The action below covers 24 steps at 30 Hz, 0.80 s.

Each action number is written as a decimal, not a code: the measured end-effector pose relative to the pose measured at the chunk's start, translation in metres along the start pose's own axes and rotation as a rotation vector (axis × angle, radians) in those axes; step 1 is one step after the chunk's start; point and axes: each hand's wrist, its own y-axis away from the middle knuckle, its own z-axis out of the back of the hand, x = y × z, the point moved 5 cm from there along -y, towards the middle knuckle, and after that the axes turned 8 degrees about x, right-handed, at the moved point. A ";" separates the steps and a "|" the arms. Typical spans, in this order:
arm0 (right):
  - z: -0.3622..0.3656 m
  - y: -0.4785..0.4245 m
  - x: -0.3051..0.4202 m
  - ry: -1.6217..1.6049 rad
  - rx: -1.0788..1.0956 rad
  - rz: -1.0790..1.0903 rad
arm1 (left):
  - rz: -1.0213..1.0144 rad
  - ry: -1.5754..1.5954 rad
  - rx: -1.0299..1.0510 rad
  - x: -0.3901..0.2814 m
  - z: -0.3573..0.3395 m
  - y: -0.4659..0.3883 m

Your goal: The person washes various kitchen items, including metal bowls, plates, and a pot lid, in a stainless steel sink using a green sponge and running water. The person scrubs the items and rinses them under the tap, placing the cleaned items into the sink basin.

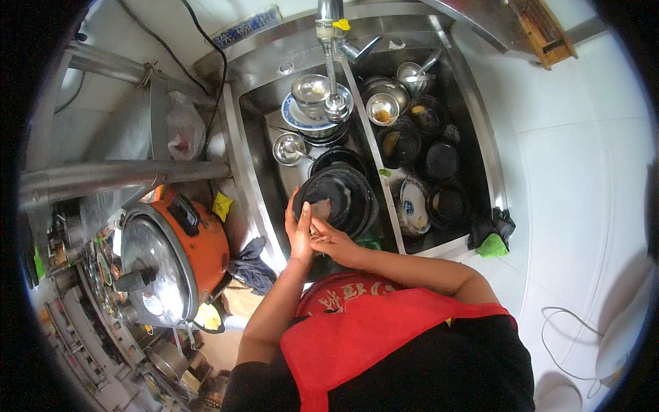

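Note:
My left hand (301,234) holds the near left rim of a dark round bowl (337,198) over the left basin of a steel double sink. My right hand (329,242) is against the left hand at the bowl's near edge; whether it grips anything is hidden. A pale piece (320,208), perhaps a cloth or food scrap, shows inside the bowl by the fingers. More dark bowls (337,157) lie just beyond. A steel ladle (289,148) rests left of them. Farther back, a metal bowl (310,92) sits on a blue-rimmed plate (293,114), under the faucet's spray head (336,108).
The right basin holds several dark bowls (441,160), a small metal bowl (382,109) and an oval patterned plate (413,201). A divider (378,170) parts the basins. At left stand an orange cooker (206,252) with a glass lid and a dark cloth (252,265).

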 end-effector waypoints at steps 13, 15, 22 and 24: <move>0.028 0.009 0.050 0.925 0.098 0.091 | 0.109 0.313 -0.006 -0.016 0.003 0.015; 0.010 -0.005 0.045 0.729 -0.076 -0.013 | 0.218 0.389 -0.172 -0.027 -0.020 0.034; 0.062 0.022 0.027 1.574 0.226 0.237 | 0.048 0.043 0.236 -0.045 0.011 0.018; 0.080 0.011 0.033 1.845 0.177 0.233 | 0.012 -0.170 0.303 -0.037 0.013 0.011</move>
